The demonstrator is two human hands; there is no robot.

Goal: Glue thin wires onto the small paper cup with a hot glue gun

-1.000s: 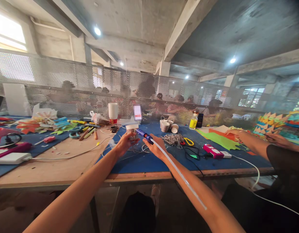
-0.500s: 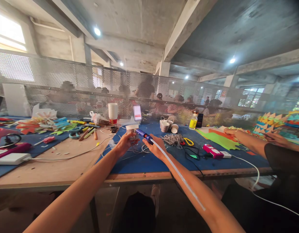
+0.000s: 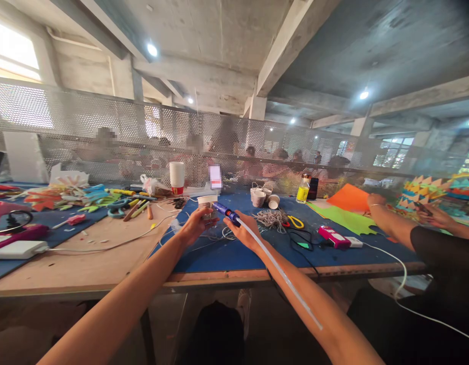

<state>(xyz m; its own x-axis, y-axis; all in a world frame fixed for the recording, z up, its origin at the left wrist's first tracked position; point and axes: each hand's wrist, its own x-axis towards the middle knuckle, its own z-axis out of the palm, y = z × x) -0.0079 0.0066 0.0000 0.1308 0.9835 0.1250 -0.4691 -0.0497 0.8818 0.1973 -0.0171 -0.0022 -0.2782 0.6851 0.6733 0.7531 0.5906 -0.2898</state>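
Observation:
My left hand (image 3: pixel 195 223) is closed around a paper cup (image 3: pixel 207 201), its pale rim facing up. In my right hand (image 3: pixel 246 228) is a blue glue gun (image 3: pixel 225 212), gripped with its nozzle at the cup's side. A long clear glue stick (image 3: pixel 280 274) sticks out of the gun's back and runs along my right forearm. Whether the nozzle touches the cup I cannot tell. Just right of my right hand lies a heap of grey cord (image 3: pixel 273 220), with several cups wrapped in cord (image 3: pixel 258 196) behind it.
A stack of paper cups (image 3: pixel 177 176) and a phone (image 3: pixel 215 177) stand at the back. Yellow-handled scissors (image 3: pixel 296 222), a yellow bottle (image 3: pixel 303 188) and a pink power strip (image 3: pixel 333 237) are on the right. Foam scraps and tools (image 3: pixel 131 208) crowd the left. A co-worker's hand (image 3: pixel 376 199) handles coloured sheets.
The co-worker at the right has lifted an orange sheet upward above the green one. My hands, the cup and the glue gun have hardly moved.

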